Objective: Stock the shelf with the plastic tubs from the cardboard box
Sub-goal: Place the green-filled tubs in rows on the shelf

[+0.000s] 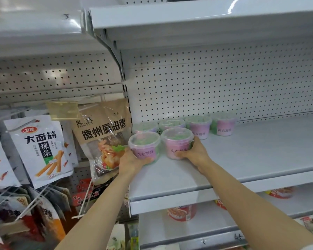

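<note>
The two front tubs are sitting upright side by side at the shelf's (242,159) left end: my left hand (132,162) is gripping the left tub (145,147), my right hand (194,153) is clamping the right tub (177,144). The back row (199,126) is lying at twelve o'clock, just behind, so I'm judging a straight push forward.

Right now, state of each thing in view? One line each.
left hand: grips left front tub, at the shelf's left edge.
right hand: grips right front tub, standing on the shelf.
left front tub: lid on, upright.
right front tub: lid on, upright.
back row of four tubs: lidded, upright against the pegboard.
shelf: mostly bare to the right.
snack bags: hanging on hooks, left.
</note>
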